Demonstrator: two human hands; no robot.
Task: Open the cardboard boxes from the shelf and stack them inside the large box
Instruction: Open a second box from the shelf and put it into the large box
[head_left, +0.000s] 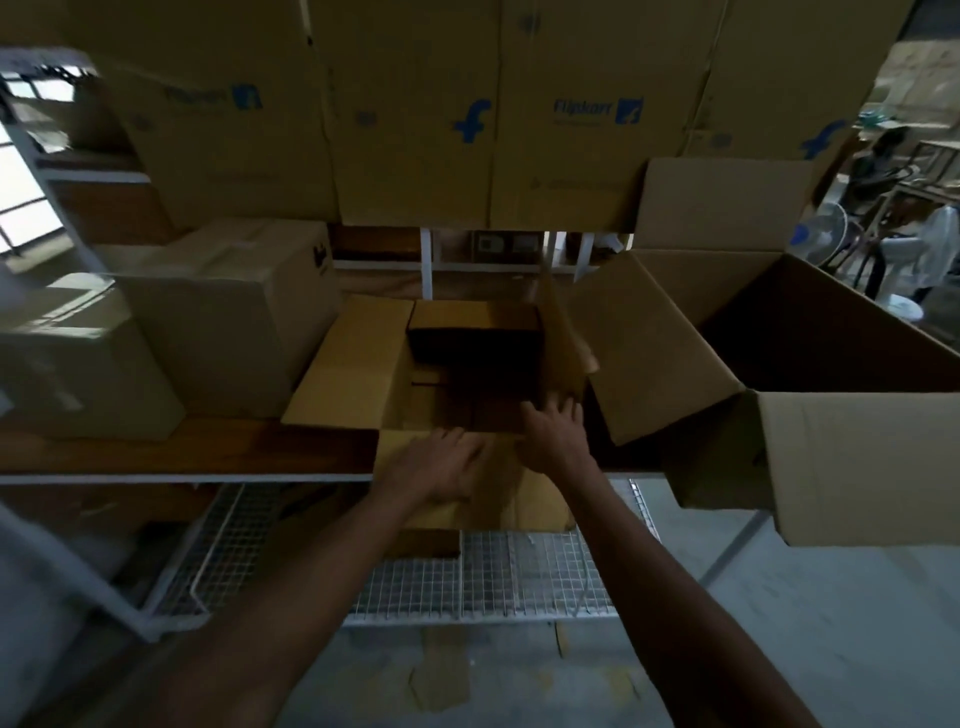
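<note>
So, large box (670, 358) sits open at 3 o'clock, flaps out, just beside my R hand (553, 434). Mid-size box (353, 364) on shelf (182, 449) at 12, flaps spread, mouth up. Small box (475, 318) is inside at the far end, long axis 9-to-3. L hand (441, 467) lies flat on the near flap, fingers straight. R fingers are spread, gripping nothing.

Right of the open box (353, 358), the large box (862, 462) runs out of view and its floor is lost in shadow. Inside the open box, a smaller dark box (475, 332) shows only its top and front; whatever lies below is too dim to tell. At the open box's near rim both hands are smeared: the left hand (441, 467) over the front flap, the right hand (553, 434) with fingertips in the dark. Left of it, pale boxes (228, 312) blur out.
</note>
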